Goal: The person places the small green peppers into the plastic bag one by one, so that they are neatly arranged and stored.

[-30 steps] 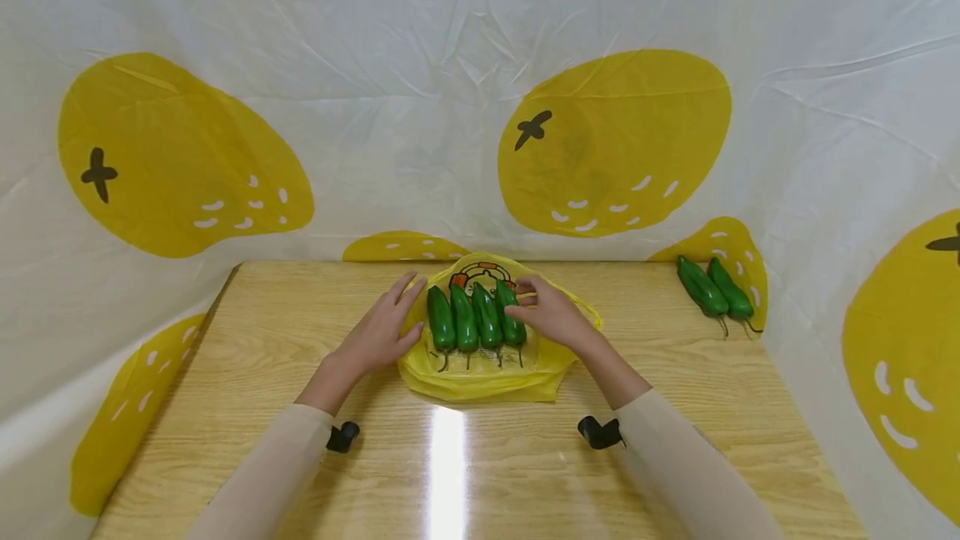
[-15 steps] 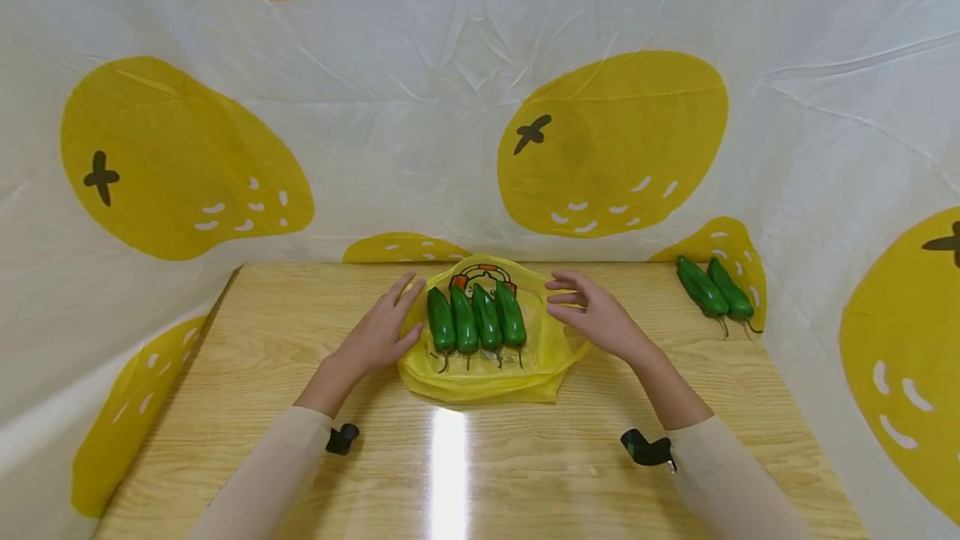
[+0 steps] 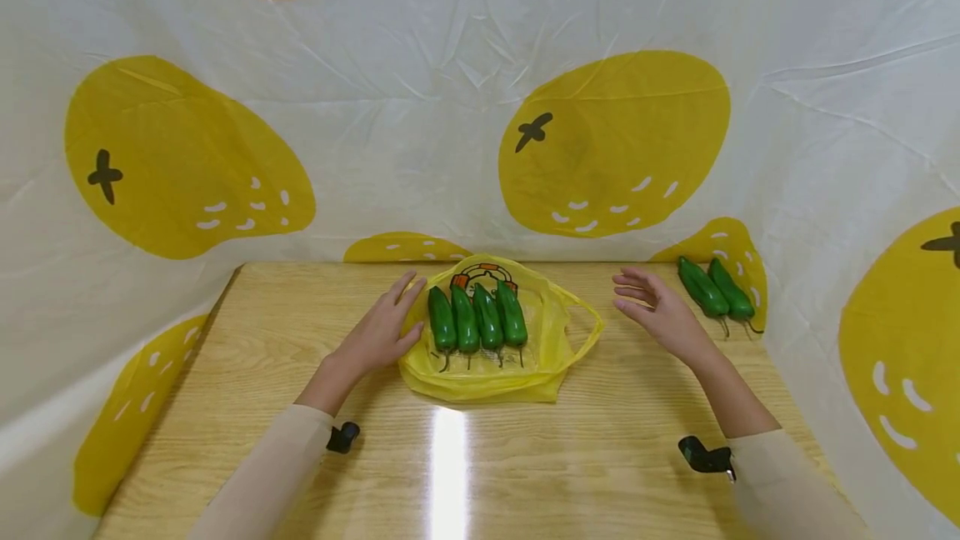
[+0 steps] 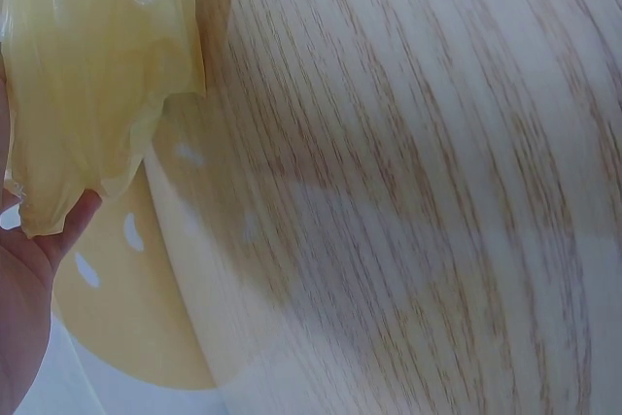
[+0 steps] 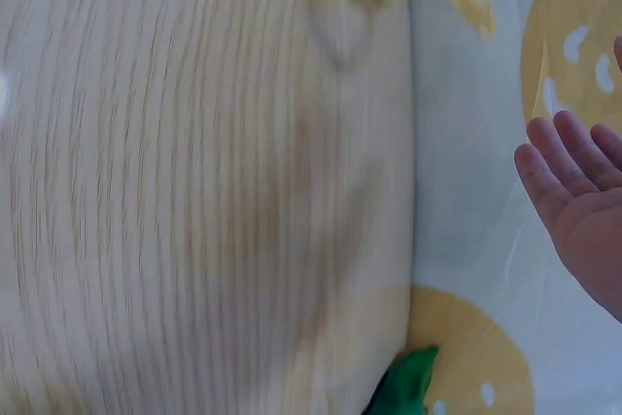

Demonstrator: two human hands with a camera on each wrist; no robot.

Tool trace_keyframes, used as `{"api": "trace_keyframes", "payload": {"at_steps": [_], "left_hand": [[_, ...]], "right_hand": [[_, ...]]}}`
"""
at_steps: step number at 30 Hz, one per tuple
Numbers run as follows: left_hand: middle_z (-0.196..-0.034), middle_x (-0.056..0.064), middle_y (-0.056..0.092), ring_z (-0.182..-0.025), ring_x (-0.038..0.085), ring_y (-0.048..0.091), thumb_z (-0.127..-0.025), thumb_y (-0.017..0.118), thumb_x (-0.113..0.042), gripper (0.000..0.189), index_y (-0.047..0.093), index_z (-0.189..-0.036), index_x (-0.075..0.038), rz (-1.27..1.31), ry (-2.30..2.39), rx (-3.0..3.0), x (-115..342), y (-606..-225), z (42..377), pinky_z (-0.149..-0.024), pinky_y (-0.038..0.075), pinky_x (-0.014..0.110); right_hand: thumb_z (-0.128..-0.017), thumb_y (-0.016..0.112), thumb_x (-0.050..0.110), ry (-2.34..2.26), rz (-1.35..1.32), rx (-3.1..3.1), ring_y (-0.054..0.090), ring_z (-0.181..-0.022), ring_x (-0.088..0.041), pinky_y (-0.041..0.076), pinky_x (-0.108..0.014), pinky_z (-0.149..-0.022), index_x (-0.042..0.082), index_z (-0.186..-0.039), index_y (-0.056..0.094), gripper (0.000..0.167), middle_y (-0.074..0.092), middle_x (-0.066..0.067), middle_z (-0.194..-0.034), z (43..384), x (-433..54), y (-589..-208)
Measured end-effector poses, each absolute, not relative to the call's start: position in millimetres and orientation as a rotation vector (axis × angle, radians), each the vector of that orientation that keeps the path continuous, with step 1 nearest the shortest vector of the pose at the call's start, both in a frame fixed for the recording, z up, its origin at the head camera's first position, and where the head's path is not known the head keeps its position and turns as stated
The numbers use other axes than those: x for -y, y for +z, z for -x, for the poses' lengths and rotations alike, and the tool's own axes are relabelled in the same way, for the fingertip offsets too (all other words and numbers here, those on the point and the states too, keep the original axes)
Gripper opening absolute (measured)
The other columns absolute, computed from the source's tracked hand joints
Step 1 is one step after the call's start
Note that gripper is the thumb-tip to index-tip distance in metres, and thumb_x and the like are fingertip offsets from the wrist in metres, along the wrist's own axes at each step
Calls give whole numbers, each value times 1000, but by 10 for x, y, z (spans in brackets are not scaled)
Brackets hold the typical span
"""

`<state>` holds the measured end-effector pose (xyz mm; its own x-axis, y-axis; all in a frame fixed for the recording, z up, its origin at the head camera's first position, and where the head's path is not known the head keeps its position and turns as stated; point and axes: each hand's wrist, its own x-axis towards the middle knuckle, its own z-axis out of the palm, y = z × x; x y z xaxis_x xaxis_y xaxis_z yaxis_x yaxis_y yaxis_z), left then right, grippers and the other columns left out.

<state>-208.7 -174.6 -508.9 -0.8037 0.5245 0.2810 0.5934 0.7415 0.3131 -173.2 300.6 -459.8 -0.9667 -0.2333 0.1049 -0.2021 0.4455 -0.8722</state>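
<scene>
Several glossy green chili peppers [image 3: 467,322] lie side by side in a yellow plastic bag [image 3: 480,390], stems toward the person. The bag's mouth is spread wide, and a loop handle [image 3: 588,332] sticks out to the right. My left hand [image 3: 378,325] rests at the bag's left edge with fingers extended; in the left wrist view a fingertip [image 4: 87,203] meets the bag's lower edge. My right hand [image 3: 660,315] hovers with nothing in it, fingers loosely bent, between the bag and two more green chili peppers [image 3: 716,290] at the table's back right corner.
The wooden table [image 3: 570,473] carries a bright light reflection near its front. A white sheet [image 3: 405,165] printed with large yellow fruits hangs behind and along both sides. A small black device [image 3: 705,455] is worn on each wrist.
My right hand has moved right from the rightmost pepper in the bag, past the bag's rim toward the two peppers in the corner. My left hand has stayed in place.
</scene>
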Motion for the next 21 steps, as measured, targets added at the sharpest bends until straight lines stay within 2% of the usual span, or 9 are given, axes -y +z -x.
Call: {"api": "trace_keyframes", "payload": {"at_steps": [6, 8, 10, 11, 13, 18, 21], "left_hand": [[-170, 19, 20, -143, 45, 44, -98, 69, -18, 78, 28, -163, -6, 899, -590, 2768, 1732, -5103, 2098, -113, 43, 59], [-170, 18, 20, -143, 45, 44, -98, 68, -18, 78, 28, -163, -7, 894, -594, 2772, 1730, -5104, 2100, -113, 43, 59], [-170, 18, 20, -143, 45, 45, -98, 68, -18, 78, 28, -163, -7, 891, -592, 2775, 1729, -5107, 2100, -113, 43, 59], [-170, 18, 21, -143, 45, 45, -98, 68, -18, 78, 28, -163, -6, 890, -589, 2777, 1729, -5109, 2100, -113, 43, 59], [-170, 18, 21, -143, 45, 45, -98, 69, -18, 77, 29, -162, -5, 886, -588, 2779, 1730, -5112, 2099, -113, 44, 59], [-170, 19, 21, -141, 46, 46, -98, 68, -19, 75, 31, -162, -4, 877, -593, 2776, 1733, -5107, 2091, -112, 45, 59], [-170, 19, 21, -139, 46, 48, -98, 67, -20, 75, 31, -162, -4, 874, -593, 2776, 1734, -5099, 2091, -111, 45, 59]], "right_hand": [[-105, 61, 25, -1536, 317, -2809, 44, -140, -50, 46, -5, -93, -3, -158, 31, 66, 43, -28, -155, 1773, -3364, -4637], [-105, 61, 30, -1467, 272, -2875, 42, -141, -49, 49, -18, -104, -2, -159, 29, 70, 42, -28, -157, 1794, -3477, -4652], [-105, 61, 34, -1408, 222, -2923, 39, -143, -50, 44, -38, -115, -2, -160, 26, 74, 40, -28, -159, 1817, -3590, -4668], [-105, 61, 35, -1382, 199, -2943, 38, -143, -50, 39, -49, -117, -2, -161, 25, 76, 38, -29, -159, 1833, -3647, -4680], [-104, 61, 37, -1331, 150, -2985, 36, -144, -52, 34, -65, -112, -3, -161, 24, 79, 37, -30, -160, 1864, -3758, -4702], [-104, 61, 39, -1229, 46, -3035, 34, -143, -56, 33, -71, -110, -5, -160, 22, 81, 35, -35, -158, 1983, -4012, -4780], [-104, 59, 45, -1163, -13, -3021, 30, -145, -58, 29, -74, -111, -3, -163, 16, 87, 29, -37, -160, 2041, -4138, -4814]]}}
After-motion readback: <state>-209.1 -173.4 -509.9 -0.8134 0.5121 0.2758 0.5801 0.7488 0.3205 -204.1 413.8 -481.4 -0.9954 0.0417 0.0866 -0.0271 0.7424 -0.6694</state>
